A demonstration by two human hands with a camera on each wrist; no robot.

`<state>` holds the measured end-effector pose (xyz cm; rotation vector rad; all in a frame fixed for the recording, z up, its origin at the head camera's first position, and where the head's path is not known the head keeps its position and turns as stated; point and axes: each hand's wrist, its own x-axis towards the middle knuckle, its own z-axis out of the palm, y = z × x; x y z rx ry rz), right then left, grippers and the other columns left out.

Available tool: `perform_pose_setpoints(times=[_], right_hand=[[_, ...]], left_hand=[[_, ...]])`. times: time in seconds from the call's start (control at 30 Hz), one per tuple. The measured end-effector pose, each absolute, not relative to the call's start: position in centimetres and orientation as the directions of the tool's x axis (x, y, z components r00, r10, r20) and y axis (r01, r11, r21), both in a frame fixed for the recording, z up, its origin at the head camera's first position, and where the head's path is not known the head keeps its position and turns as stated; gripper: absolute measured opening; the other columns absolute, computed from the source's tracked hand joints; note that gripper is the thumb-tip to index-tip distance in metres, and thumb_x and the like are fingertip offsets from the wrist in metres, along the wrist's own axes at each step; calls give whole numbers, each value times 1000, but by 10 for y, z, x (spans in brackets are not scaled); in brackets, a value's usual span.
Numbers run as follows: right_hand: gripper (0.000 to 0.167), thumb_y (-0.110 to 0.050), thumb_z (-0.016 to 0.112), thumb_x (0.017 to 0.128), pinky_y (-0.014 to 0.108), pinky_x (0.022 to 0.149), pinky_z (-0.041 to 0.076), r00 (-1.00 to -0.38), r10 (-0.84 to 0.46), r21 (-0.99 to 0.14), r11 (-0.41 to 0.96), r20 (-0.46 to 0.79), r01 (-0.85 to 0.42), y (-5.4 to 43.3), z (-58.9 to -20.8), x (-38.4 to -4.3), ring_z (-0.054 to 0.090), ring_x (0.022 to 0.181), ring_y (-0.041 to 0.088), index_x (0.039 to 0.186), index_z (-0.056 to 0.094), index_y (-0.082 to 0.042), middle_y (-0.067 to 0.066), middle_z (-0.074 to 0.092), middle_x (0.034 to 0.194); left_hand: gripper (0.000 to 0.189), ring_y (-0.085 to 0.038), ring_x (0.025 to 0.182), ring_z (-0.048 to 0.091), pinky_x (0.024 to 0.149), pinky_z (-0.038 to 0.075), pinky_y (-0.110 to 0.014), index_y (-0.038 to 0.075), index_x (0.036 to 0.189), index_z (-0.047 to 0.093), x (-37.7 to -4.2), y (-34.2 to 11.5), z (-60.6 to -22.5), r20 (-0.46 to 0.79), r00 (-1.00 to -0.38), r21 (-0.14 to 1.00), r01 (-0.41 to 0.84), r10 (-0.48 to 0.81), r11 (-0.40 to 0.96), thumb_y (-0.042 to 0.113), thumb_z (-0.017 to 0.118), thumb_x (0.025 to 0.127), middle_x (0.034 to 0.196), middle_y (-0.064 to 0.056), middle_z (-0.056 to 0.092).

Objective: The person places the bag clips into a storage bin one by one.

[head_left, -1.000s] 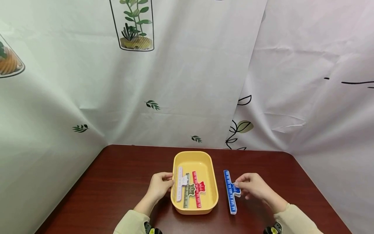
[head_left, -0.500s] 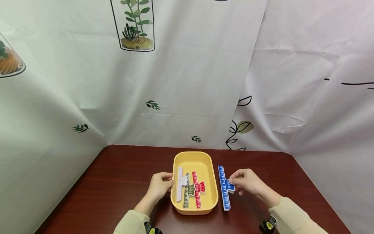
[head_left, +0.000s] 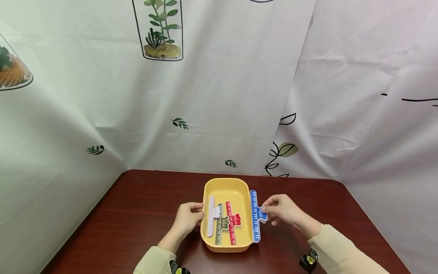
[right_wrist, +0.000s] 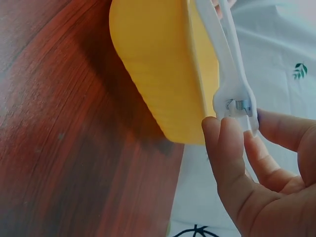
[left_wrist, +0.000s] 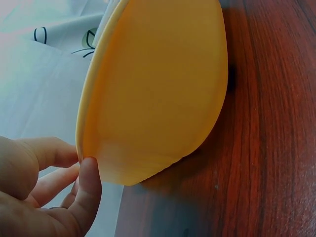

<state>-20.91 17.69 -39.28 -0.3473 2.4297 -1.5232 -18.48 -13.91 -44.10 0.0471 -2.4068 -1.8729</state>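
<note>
Between thumb and fingers, my right hand (head_left: 286, 210) pinches the handle of a blue ruler-marked plastic clip (head_left: 255, 219). The clip appears at the right rim of the yellow tray (head_left: 232, 186) in the head view; whether they touch is unclear. Seen edge-on in the right wrist view, the clip (right_wrist: 224, 59) is white with a metal spring. My left hand (head_left: 186, 219) pinches the tray's left rim, thumb outside in the left wrist view. Inside the tray lie a pale pink clip (head_left: 210, 217), a dark green clip (head_left: 219, 224) and a red clip (head_left: 231, 224).
A dark red-brown wooden table (head_left: 154, 198) carries the tray. Behind it and along the sides hangs a white printed cloth (head_left: 219, 95). Both wrists wear black straps with small devices.
My right hand has carried the blue clip leftward and slightly away from me, from beside the tray to its right rim. The left hand and the tray stay put.
</note>
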Motion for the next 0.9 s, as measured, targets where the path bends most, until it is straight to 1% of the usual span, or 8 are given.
perform_pose_setpoints(times=[0.23, 0.47, 0.67, 0.9], right_hand=[[18, -6, 72, 91, 36, 54, 60, -934, -339, -904, 426, -114, -45, 168, -389, -209, 69, 67, 29, 97, 64, 9, 10, 69, 78], [18, -6, 71, 91, 35, 54, 60, -930, -343, -901, 432, -129, -34, 159, -388, -211, 70, 67, 28, 97, 64, 9, 11, 69, 78], [16, -5, 72, 91, 35, 54, 60, -933, -326, -891, 453, -151, -14, 149, -386, -214, 70, 68, 31, 95, 64, 7, 10, 68, 77], [12, -4, 71, 91, 34, 54, 60, -942, -287, -878, 478, -175, 17, 136, -384, -220, 70, 65, 25, 94, 63, 5, 10, 68, 77]], left_hand=[[29, -17, 70, 63, 53, 58, -32, -20, 112, 64, -185, -139, -442, 53, -995, 967, 32, -79, 252, -9, 67, 85, 89, -14, 65], [29, -17, 69, 62, 53, 58, -32, -20, 112, 63, -185, -139, -442, 55, -996, 966, 35, -74, 257, -10, 67, 85, 88, -14, 64], [30, -17, 69, 62, 53, 59, -33, -20, 112, 63, -185, -140, -442, 52, -996, 965, 31, -76, 260, -10, 67, 85, 89, -14, 64], [30, -17, 69, 62, 53, 58, -32, -20, 113, 63, -186, -139, -443, 57, -996, 965, 36, -72, 260, -10, 66, 85, 88, -14, 64]])
